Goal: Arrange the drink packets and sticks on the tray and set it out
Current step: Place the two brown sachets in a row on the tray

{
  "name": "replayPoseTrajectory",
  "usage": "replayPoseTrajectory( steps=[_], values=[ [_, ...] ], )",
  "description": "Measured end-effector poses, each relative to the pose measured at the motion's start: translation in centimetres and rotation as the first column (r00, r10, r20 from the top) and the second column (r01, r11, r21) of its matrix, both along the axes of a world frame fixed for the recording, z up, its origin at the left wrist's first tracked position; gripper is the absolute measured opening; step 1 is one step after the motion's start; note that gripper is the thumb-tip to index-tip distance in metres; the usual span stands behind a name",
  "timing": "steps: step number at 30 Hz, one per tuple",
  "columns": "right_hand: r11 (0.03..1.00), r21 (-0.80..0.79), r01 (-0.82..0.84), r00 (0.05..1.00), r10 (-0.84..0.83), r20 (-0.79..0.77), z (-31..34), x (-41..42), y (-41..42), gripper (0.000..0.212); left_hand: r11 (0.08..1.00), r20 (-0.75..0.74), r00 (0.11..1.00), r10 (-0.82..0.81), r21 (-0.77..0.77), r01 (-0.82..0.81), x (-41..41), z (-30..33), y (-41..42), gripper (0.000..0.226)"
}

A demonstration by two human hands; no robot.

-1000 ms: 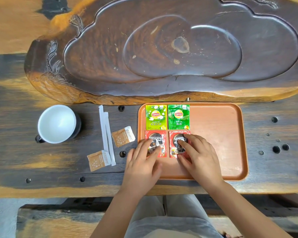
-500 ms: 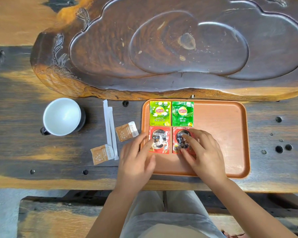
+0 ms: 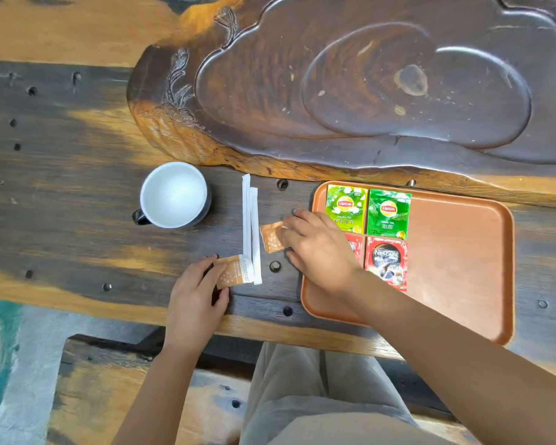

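An orange tray lies on the wooden table. On its left part sit two green Lipton tea packets and, below them, two red Nescafe packets, the left one mostly hidden by my right hand. Left of the tray lie two white wrapped sticks and two small brown sugar packets. My left hand has its fingers on the lower brown packet. My right hand reaches over the tray's left edge and pinches the upper brown packet.
A white cup with a dark handle stands left of the sticks. A large carved dark wooden tea board fills the back of the table. Bolt holes dot the tabletop. My lap and a bench sit below the front edge.
Both hands have left the red Nescafe packets on the tray and moved left onto the table, each onto one brown sugar packet. The camera view has shifted left.
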State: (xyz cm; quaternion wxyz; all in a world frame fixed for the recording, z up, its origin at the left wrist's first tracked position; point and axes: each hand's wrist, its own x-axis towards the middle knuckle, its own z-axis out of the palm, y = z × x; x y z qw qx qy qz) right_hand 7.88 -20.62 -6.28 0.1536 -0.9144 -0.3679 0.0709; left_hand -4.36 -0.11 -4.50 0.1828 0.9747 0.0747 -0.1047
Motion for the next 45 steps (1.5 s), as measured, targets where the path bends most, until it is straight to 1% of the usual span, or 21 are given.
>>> replayPoseTrajectory(
  steps=[3, 6, 8, 12, 14, 15, 17, 18, 20, 22, 24, 26, 28, 29, 32, 34, 38, 41, 43, 45],
  values=[
    [0.999, -0.035, 0.002, 0.999, -0.001, 0.039, -0.5, 0.4, 1.1, 0.029, 1.0, -0.01, 1.0, -0.001, -0.02, 0.001, -0.1, -0.1, 0.3, 0.049],
    [1.0, -0.023, 0.011, 0.996, -0.009, 0.094, -0.6, 0.5, 1.4, 0.025, 0.999, 0.015, 0.999, -0.046, -0.019, 0.046, -0.2, -0.3, 0.3, 0.034],
    [1.0, -0.005, 0.02, 0.994, -0.019, 0.104, -0.6, 0.6, 1.4, 0.024, 0.999, 0.05, 0.998, -0.048, -0.02, 0.049, -0.3, -0.4, 0.3, 0.024],
    [0.997, 0.061, 0.05, 0.997, -0.053, 0.063, -0.2, 0.4, 1.1, 0.018, 0.999, 0.119, 0.992, -0.03, -0.031, 0.034, -0.3, -0.2, 0.2, 0.014],
    [0.99, 0.117, 0.083, 0.997, -0.083, -0.007, 0.4, 0.0, 0.8, 0.011, 0.999, 0.143, 0.99, 0.013, -0.054, -0.006, -0.5, 0.0, 0.3, 0.014],
    [0.982, 0.153, 0.115, 0.992, -0.105, -0.069, 0.8, -0.3, 0.6, 0.008, 0.995, 0.156, 0.985, 0.067, -0.078, -0.055, -0.7, 0.2, 0.2, 0.013],
    [0.937, 0.258, 0.234, 0.955, -0.171, -0.243, 1.9, -0.8, -0.1, 0.005, 0.974, 0.199, 0.959, 0.203, -0.141, -0.177, -0.9, 1.1, 0.0, 0.011],
    [0.896, 0.312, 0.316, 0.919, -0.208, -0.334, 2.5, -1.1, -0.8, 0.006, 0.959, 0.239, 0.935, 0.261, -0.178, -0.222, -1.0, 1.8, -0.4, 0.01],
    [0.802, 0.372, 0.467, 0.846, -0.284, -0.451, 3.7, -1.7, -2.7, 0.007, 0.942, 0.312, 0.901, 0.3, -0.245, -0.229, -1.3, 3.2, -1.8, 0.005],
    [0.736, 0.376, 0.564, 0.797, -0.365, -0.481, 4.5, -2.9, -5.4, 0.007, 0.949, 0.319, 0.916, 0.244, -0.272, -0.158, -1.4, 4.1, -4.1, 0.013],
    [0.698, 0.362, 0.618, 0.766, -0.432, -0.476, 4.8, -4.4, -8.1, 0.008, 0.959, 0.295, 0.945, 0.141, -0.278, -0.056, -1.4, 4.1, -6.6, 0.016],
    [0.695, 0.342, 0.632, 0.764, -0.483, -0.429, 5.0, -6.1, -10.5, 0.007, 0.955, 0.284, 0.959, 0.029, -0.29, 0.057, -1.3, 3.5, -9.1, 0.015],
    [0.757, 0.314, 0.573, 0.814, -0.482, -0.325, 5.0, -7.7, -12.3, 0.015, 0.943, 0.292, 0.954, -0.066, -0.294, 0.156, -1.1, 2.6, -10.9, 0.014],
    [0.795, 0.299, 0.528, 0.845, -0.46, -0.272, 4.9, -8.6, -13.1, 0.016, 0.937, 0.296, 0.95, -0.104, -0.29, 0.193, -1.0, 2.2, -11.6, 0.014],
    [0.882, 0.24, 0.405, 0.913, -0.377, -0.154, 3.9, -10.5, -14.6, 0.008, 0.929, 0.287, 0.938, -0.192, -0.255, 0.268, -0.8, 1.1, -12.9, 0.016],
    [0.911, 0.187, 0.368, 0.929, -0.352, -0.113, 3.0, -11.2, -15.1, 0.007, 0.929, 0.266, 0.94, -0.213, -0.243, 0.279, -0.8, 0.6, -13.5, 0.016],
    [0.925, 0.084, 0.37, 0.927, -0.362, -0.096, 1.4, -11.8, -15.3, 0.011, 0.937, 0.19, 0.952, -0.238, -0.213, 0.277, -1.0, 0.0, -13.9, 0.013],
    [0.924, 0.086, 0.373, 0.925, -0.364, -0.107, 1.1, -11.9, -15.2, 0.014, 0.94, 0.135, 0.959, -0.249, -0.206, 0.273, -1.2, 0.0, -13.9, 0.018],
    [0.91, 0.113, 0.399, 0.914, -0.386, -0.121, 1.5, -12.0, -15.1, 0.017, 0.94, 0.116, 0.964, -0.239, -0.223, 0.259, -1.4, 0.0, -13.9, 0.025],
    [0.904, 0.102, 0.416, 0.907, -0.404, -0.118, 2.0, -12.3, -15.0, 0.021, 0.94, 0.106, 0.968, -0.226, -0.239, 0.246, -1.8, 0.2, -13.8, 0.028]
  ],
)
